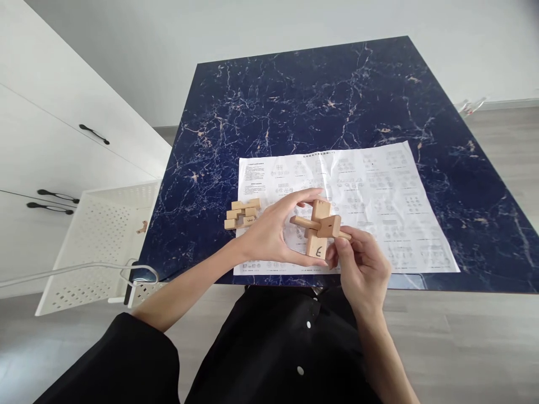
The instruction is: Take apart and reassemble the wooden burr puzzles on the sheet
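Observation:
Above the printed sheet, both hands hold a partly joined wooden burr puzzle point(319, 229) of crossing notched bars. My left hand point(275, 230) spans it from the left, thumb at the bottom end of the upright bar and fingers at the top end. A dark mark shows on that bar's lower part. My right hand point(360, 261) pinches the right end of a bar crossing the puzzle, between thumb and fingers. Several loose notched wooden pieces point(234, 214) lie in a stack beside my left wrist, at the sheet's left edge.
The creased instruction sheet point(391, 224), with small diagrams, lies along the near edge of a dark blue marbled table point(269, 106). A white perforated bin point(101, 241) stands at the left, with a cable point(80, 269) passing over it. White cabinets point(54, 123) are beyond.

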The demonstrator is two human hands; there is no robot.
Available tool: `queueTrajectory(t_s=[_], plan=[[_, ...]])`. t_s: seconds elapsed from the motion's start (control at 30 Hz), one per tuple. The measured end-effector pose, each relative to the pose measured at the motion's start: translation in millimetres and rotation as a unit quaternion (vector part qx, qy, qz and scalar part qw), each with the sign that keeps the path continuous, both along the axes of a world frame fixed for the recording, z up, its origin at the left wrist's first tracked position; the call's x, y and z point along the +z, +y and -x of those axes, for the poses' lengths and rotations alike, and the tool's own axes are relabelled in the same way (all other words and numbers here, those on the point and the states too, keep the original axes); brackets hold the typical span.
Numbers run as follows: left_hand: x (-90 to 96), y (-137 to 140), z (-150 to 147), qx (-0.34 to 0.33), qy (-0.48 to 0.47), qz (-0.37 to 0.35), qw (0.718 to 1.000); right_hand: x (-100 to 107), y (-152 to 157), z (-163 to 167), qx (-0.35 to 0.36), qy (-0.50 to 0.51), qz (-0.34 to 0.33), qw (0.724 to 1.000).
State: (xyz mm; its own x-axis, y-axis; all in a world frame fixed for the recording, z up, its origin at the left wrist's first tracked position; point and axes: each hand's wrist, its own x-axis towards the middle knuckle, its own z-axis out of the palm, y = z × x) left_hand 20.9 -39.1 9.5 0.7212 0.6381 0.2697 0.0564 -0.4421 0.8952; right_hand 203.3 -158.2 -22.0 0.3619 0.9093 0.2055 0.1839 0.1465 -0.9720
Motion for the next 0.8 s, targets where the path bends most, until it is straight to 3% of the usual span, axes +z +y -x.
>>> queueTrajectory(t_s=[0.3, 0.43, 0.57, 0.7, 0.8], plan=[[-2.7, 3.2, -2.2, -0.001, -0.001, 0.012, 1.000, 4.4, 2.5, 0.5, -0.026, 0.033, 0.003, 0.999], [-8.9, 2.3, -3.3, 0.059, 0.019, 0.000, 0.998, 15.6, 11.1, -14.9, -0.062, -0.025, -0.007, 0.998], [-15.0, -1.3, -3.1, 0.096, 0.107, -0.032, 0.989, 25.4, 32.9, -49.2, -0.134, -0.114, -0.052, 0.983], [-20.9, -3.6, -3.7, 0.056, 0.171, -0.125, 0.976, 22.8, 68.2, -99.0, -0.199, -0.163, -0.071, 0.964], [-24.9, -3.5, -4.6, 0.033, 0.176, -0.192, 0.965, 13.3, 95.5, -137.9, -0.216, -0.195, -0.041, 0.956]])
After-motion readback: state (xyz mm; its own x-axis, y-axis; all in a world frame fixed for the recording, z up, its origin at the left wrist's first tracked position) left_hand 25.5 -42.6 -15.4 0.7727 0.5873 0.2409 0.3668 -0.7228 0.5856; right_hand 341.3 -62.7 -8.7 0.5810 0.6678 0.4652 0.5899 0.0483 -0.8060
